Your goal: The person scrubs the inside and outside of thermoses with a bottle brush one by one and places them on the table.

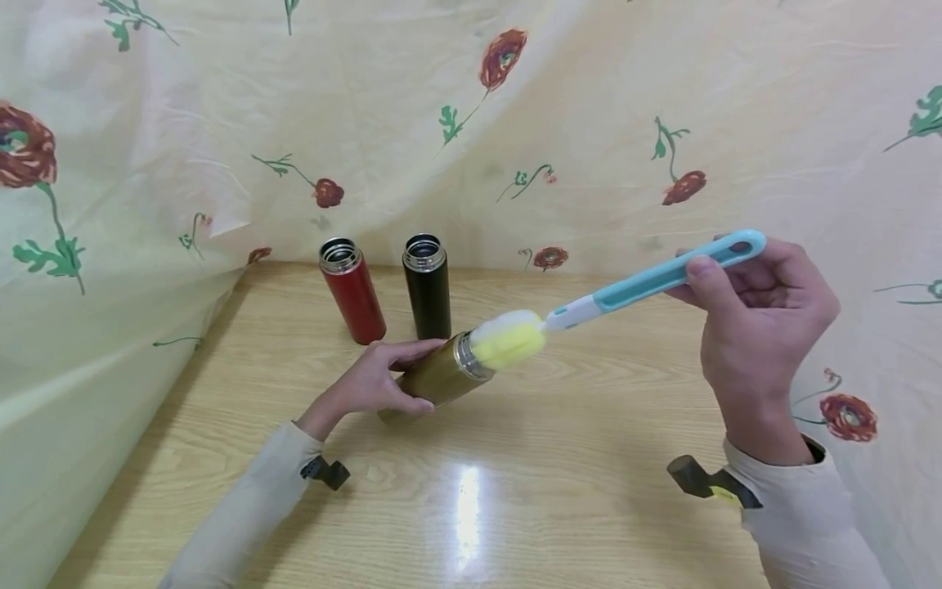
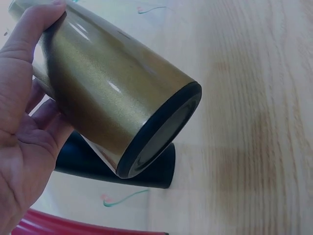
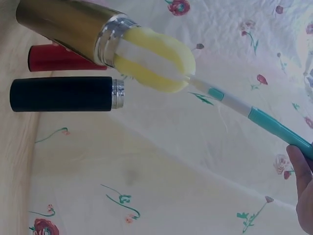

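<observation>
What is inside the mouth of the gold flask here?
The yellow-and-white sponge head of the brush sits partly in the gold flask; most of it shows outside the steel rim. How deep its tip reaches, and anything else inside, is hidden by the flask wall.

The tilted flask [image 1: 434, 378] is metallic gold with a silver neck and a black base rim, and the brush [image 1: 648, 282] in it has a turquoise and white handle and a yellow and white sponge head [image 1: 508, 340]. Behind stand a red flask [image 1: 353, 291] and a black flask [image 1: 427, 287], both silver-necked. The table [image 1: 574, 458] is pale wood grain, and the cloth [image 1: 589, 114] is cream with red flowers and green stems.
</observation>
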The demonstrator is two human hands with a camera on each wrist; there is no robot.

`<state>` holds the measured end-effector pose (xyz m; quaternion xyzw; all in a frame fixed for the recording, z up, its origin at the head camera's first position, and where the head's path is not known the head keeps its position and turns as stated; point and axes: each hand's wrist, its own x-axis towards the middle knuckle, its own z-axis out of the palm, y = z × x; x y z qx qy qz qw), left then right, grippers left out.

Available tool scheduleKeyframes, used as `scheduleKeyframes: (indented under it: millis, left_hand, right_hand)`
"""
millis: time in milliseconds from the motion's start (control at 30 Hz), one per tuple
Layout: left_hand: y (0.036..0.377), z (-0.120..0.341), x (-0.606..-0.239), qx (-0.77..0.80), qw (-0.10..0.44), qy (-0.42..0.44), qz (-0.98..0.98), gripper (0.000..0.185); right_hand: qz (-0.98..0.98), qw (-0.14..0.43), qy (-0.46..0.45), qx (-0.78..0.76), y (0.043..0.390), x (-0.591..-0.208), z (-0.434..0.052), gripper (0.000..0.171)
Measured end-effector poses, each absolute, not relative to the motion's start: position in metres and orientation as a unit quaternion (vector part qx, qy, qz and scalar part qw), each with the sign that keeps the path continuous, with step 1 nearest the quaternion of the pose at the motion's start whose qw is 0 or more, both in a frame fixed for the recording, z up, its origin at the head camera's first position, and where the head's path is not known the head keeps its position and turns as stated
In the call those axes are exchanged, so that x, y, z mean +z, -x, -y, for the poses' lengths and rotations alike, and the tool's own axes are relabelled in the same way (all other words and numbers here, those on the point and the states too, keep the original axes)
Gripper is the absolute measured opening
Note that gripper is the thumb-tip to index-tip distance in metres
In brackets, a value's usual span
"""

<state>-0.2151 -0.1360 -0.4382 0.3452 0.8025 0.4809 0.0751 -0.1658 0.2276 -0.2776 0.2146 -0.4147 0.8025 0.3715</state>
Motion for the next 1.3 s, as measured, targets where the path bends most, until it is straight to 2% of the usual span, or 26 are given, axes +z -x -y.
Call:
scheduleKeyframes:
  millis: [133,400,1300]
  left_hand:
    - [0.217,0.135,-0.439,0.483,0.062,-0.353,-0.799,0.084]
    - [0.216,0.146,-0.448,0.474,0.073,-0.313,-0.819,0.083]
    - [0.215,0.129,-0.442,0.574,0.063,-0.240,-0.780,0.082]
  right_hand:
    - [0.401,0.377,-0.201,0.810,0.167,-0.273,-0.234,0.026]
    - [0.387,0.436,-0.159,0.797,0.165,-0.263,-0.258,0.030]
    - [0.365,0.459,-0.119,0.801,0.174,-0.271,-0.268,0.031]
